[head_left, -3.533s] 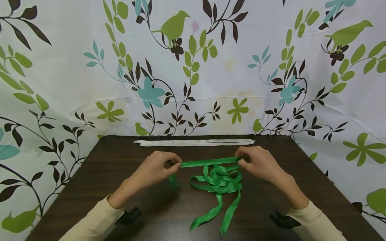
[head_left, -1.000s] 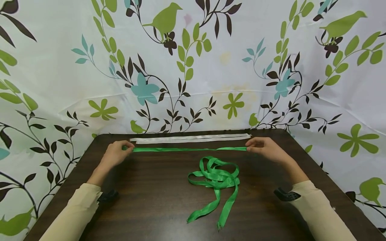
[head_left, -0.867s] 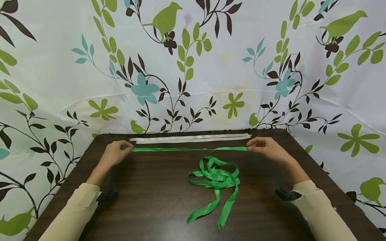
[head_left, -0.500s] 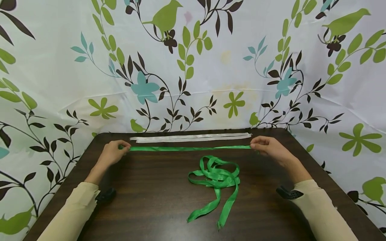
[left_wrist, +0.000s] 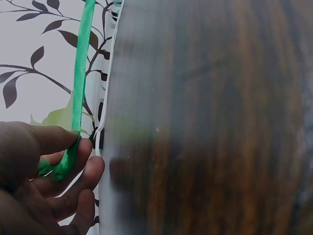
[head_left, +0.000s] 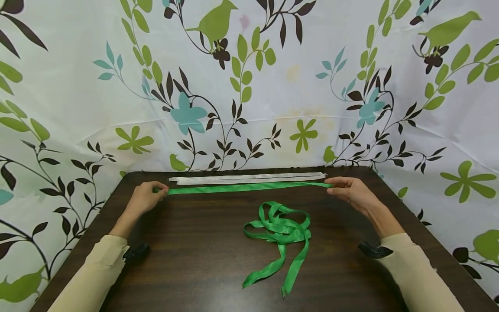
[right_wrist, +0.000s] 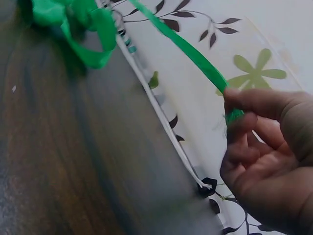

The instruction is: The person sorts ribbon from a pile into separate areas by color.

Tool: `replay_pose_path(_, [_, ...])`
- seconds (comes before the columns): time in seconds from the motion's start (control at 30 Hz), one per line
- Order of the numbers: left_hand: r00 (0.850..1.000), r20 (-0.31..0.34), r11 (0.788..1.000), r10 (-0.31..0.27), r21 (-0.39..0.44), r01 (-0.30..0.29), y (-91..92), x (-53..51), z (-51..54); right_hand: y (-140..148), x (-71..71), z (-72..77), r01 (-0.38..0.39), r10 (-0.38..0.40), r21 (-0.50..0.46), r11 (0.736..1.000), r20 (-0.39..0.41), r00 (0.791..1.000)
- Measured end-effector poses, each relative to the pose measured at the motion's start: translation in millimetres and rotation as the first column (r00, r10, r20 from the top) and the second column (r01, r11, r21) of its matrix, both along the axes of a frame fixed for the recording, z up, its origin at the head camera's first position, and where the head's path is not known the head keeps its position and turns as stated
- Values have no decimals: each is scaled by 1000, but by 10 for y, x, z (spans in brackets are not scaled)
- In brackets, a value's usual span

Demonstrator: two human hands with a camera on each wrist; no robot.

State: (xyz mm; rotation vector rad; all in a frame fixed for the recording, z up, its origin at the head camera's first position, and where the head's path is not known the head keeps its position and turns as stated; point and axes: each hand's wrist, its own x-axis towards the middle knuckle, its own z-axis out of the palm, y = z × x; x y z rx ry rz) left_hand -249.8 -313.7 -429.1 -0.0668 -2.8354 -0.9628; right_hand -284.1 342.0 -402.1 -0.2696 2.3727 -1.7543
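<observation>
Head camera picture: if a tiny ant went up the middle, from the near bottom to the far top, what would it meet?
Tangled green ribbon → stretched green ribbon → white strips → leafy patterned cloth.

The table (head_left: 187,247) here is dark brown with a streaky wood grain, its far corners rounded, and a soft shine sits on the near part of its top. Along the far edge lie white strips (head_left: 206,180) — long, narrow, stretched out nearly straight, close together and running almost parallel to that edge. Nearer, a bit right of the middle, a loose tangle of green ribbon (head_left: 288,232) rests on the wood — loops overlapping, two tails (head_left: 298,264) trailing toward the near side.
</observation>
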Motion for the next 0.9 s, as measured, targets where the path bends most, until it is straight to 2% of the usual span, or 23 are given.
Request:
replay_pose_path(0.17, [1000,8,1000,-2,9,2,-8,4,0,-51,-16,-47,68,-55,151,986,-89,995])
replay_pose_path(0.47, [999,44,1000,-24,-3,24,-15,11,-14,-12,-80,-230,129,-98,240,962,-135,986])
replay_pose_path(0.73, [995,86,998,-49,-22,51,19,4,-31,-53,-75,-304,201,-157,362,910,-147,977])
replay_pose_path(0.9, [993,106,997,-56,-44,60,25,-8,-36,-88,-42,-329,214,-152,448,868,-170,974])
